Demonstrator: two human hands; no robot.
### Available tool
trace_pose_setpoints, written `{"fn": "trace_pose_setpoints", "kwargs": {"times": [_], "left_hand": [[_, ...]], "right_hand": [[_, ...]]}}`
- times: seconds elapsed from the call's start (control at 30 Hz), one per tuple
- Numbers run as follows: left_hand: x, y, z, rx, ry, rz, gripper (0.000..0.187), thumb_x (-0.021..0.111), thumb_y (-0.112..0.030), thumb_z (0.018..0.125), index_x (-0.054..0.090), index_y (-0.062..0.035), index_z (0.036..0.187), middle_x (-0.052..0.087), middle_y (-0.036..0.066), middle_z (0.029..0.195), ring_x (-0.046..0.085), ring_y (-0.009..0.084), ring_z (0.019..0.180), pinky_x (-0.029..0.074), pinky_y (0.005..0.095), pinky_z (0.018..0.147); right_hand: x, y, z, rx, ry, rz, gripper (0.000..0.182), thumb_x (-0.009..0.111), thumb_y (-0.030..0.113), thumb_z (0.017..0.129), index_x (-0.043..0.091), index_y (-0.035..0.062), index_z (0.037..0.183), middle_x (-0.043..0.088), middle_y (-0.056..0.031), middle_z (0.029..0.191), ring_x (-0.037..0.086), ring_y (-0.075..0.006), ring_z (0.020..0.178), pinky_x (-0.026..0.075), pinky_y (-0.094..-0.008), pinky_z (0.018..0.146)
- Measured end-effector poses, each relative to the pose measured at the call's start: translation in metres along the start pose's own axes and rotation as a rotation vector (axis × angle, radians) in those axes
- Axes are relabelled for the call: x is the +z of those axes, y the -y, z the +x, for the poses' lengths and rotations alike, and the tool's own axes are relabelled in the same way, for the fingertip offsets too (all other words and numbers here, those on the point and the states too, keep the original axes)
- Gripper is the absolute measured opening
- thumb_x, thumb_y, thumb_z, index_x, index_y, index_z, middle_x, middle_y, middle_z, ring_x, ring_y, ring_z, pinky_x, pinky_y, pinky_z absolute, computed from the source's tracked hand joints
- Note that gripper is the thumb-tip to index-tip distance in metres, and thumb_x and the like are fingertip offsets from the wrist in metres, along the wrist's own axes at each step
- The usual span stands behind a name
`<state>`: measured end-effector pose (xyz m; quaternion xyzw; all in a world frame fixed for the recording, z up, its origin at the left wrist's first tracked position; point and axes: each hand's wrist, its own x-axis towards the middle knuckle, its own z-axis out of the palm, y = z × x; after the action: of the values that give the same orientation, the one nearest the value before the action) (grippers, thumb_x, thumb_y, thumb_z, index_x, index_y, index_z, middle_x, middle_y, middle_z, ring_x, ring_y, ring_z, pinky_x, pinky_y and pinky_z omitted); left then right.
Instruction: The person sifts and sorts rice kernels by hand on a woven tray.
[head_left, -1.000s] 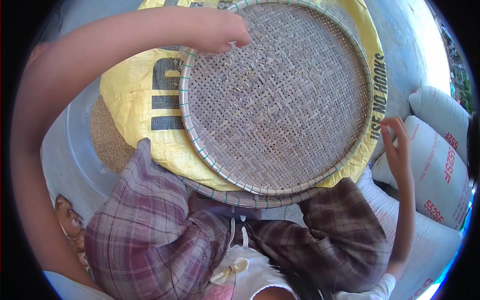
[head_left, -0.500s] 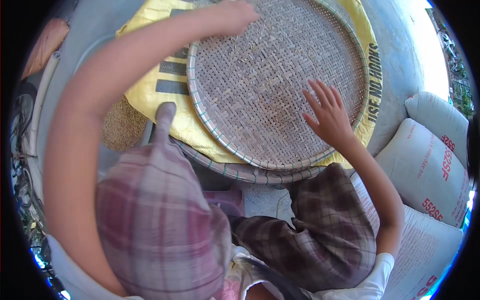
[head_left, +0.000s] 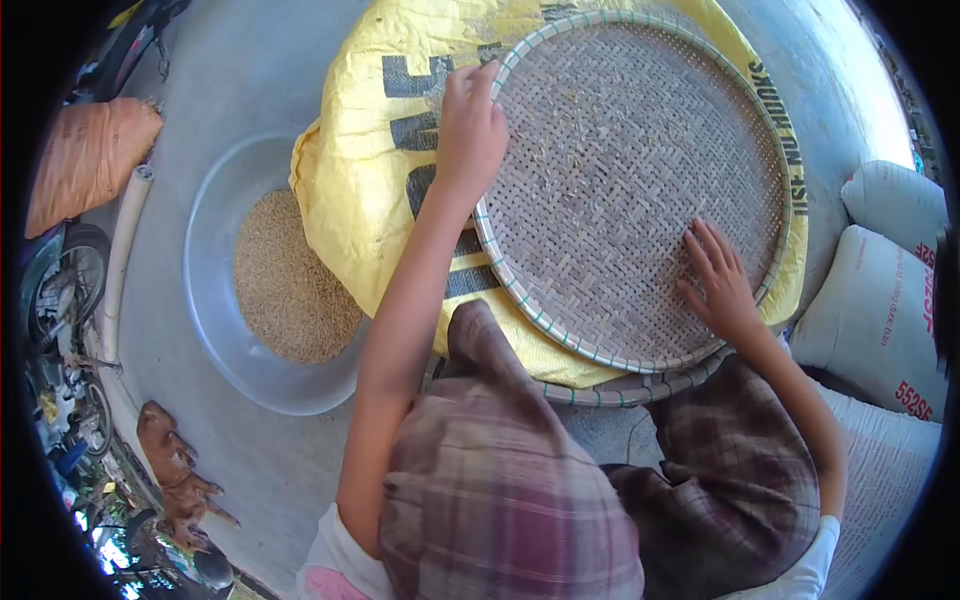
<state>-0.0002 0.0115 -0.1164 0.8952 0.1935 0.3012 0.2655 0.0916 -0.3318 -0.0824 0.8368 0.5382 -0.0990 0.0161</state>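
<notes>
The round woven bamboo sieve tray (head_left: 640,190) lies flat, weave up, on a yellow printed plastic sack (head_left: 370,190); being round, it has no long axis. The left hand (head_left: 470,130) grips its rim at ten o'clock. The right hand (head_left: 718,280) rests open, fingers spread, at four o'clock.

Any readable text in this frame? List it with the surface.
"USE NO HOOKS", printed black along the edge of the yellow sack.
"552SF", red, on the white sack.
Large black letters on the yellow sack by the left hand: partly covered, unreadable.
</notes>
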Motion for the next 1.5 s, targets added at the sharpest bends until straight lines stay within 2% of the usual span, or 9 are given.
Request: {"fn": "trace_pose_setpoints", "kwargs": {"times": [0.2, 0.33, 0.4, 0.43, 0.73, 0.97, 1.17, 1.23, 1.5], "left_hand": [[-0.02, -0.011, 0.0, -0.379, 0.155, -0.19, 0.042, 0.053, -0.013, 0.085, 0.047, 0.0, 0.124, 0.062, 0.017, 0.093, 0.061, 0.0247, 0.074, 0.05, 0.0361, 0.072], [-0.018, 0.006, -0.002, -0.246, 0.106, -0.366, 0.042, 0.056, -0.015, 0.084, 0.051, -0.0041, 0.124, 0.064, 0.01, 0.085, 0.055, 0.0131, 0.062, 0.047, 0.03, 0.06], [-0.033, -0.011, -0.001, -0.455, 0.209, -0.242, 0.042, 0.058, -0.015, 0.083, 0.052, -0.0058, 0.124, 0.062, 0.007, 0.077, 0.052, 0.0109, 0.059, 0.044, 0.0272, 0.058], [-0.036, 0.0, 0.004, -0.272, 0.093, -0.359, 0.043, 0.059, -0.014, 0.083, 0.051, -0.0072, 0.125, 0.06, 0.005, 0.075, 0.05, 0.0102, 0.058, 0.043, 0.0257, 0.056], [-0.054, 0.035, -0.027, -0.141, -0.004, 0.199, 0.037, 0.047, -0.008, 0.086, 0.047, -0.0028, 0.123, 0.057, 0.017, 0.11, 0.054, 0.028, 0.105, 0.043, 0.0389, 0.086], [-0.049, 0.03, -0.021, -0.324, 0.046, 0.081, 0.039, 0.05, -0.012, 0.085, 0.047, -0.0023, 0.123, 0.057, 0.02, 0.112, 0.057, 0.031, 0.1, 0.042, 0.0345, 0.088], [-0.055, 0.012, -0.02, -0.227, -0.165, 0.089, 0.031, 0.055, -0.014, 0.083, 0.055, -0.0056, 0.113, 0.053, 0.011, 0.099, 0.051, 0.0254, 0.096, 0.043, 0.0359, 0.08], [-0.066, -0.011, -0.028, 0.027, -0.229, 0.43, 0.02, 0.056, -0.013, 0.083, 0.06, -0.0056, 0.102, 0.054, 0.009, 0.097, 0.052, 0.025, 0.094, 0.043, 0.0358, 0.079], [-0.052, -0.034, -0.072, -0.074, 0.216, 0.222, 0.016, 0.06, -0.012, 0.08, 0.062, -0.0022, 0.093, 0.057, 0.011, 0.089, 0.054, 0.0271, 0.088, 0.042, 0.0363, 0.08]], "right_hand": [[0.005, 0.007, -0.001, 0.032, -0.004, 0.06, 0.067, 0.056, 0.029, 0.083, 0.028, 0.0017, 0.137, 0.026, -0.0161, 0.142, 0.026, -0.032, 0.131, 0.022, -0.0414, 0.106], [0.014, 0.001, 0.002, 0.029, -0.056, 0.013, 0.065, 0.055, 0.029, 0.083, 0.029, 0.0014, 0.136, 0.026, -0.0163, 0.142, 0.026, -0.0318, 0.131, 0.024, -0.0408, 0.104], [0.015, 0.003, -0.002, 0.009, -0.115, 0.011, 0.064, 0.053, 0.031, 0.084, 0.029, 0.0016, 0.136, 0.027, -0.0158, 0.142, 0.027, -0.0314, 0.13, 0.026, -0.0411, 0.103], [0.016, 0.006, -0.001, 0.013, -0.14, 0.014, 0.064, 0.053, 0.031, 0.084, 0.029, 0.0016, 0.136, 0.027, -0.0158, 0.142, 0.027, -0.0314, 0.13, 0.026, -0.0411, 0.103], [0.006, 0.055, 0.02, -0.05, -0.078, 0.132, 0.065, 0.055, 0.036, 0.082, 0.034, 0.0019, 0.133, 0.03, -0.0181, 0.139, 0.028, -0.0336, 0.129, 0.026, -0.0427, 0.104], [0.012, 0.037, 0.025, -0.155, -0.136, 0.177, 0.059, 0.052, 0.033, 0.084, 0.036, 0.0058, 0.134, 0.032, -0.0124, 0.139, 0.03, -0.0296, 0.129, 0.023, -0.0425, 0.106], [0.011, 0.04, 0.025, -0.018, -0.174, 0.154, 0.053, 0.054, 0.029, 0.084, 0.041, 0.0122, 0.132, 0.035, -0.012, 0.139, 0.032, -0.0308, 0.127, 0.024, -0.0425, 0.105], [0.019, 0.034, 0.028, 0.051, -0.24, 0.256, 0.051, 0.056, 0.027, 0.083, 0.043, 0.0126, 0.131, 0.035, -0.0125, 0.138, 0.032, -0.0315, 0.127, 0.024, -0.0423, 0.105], [0.023, 0.03, 0.029, 0.153, -0.314, 0.384, 0.048, 0.058, 0.02, 0.082, 0.046, 0.0122, 0.129, 0.035, -0.0131, 0.139, 0.031, -0.0323, 0.128, 0.025, -0.0418, 0.105]]}}
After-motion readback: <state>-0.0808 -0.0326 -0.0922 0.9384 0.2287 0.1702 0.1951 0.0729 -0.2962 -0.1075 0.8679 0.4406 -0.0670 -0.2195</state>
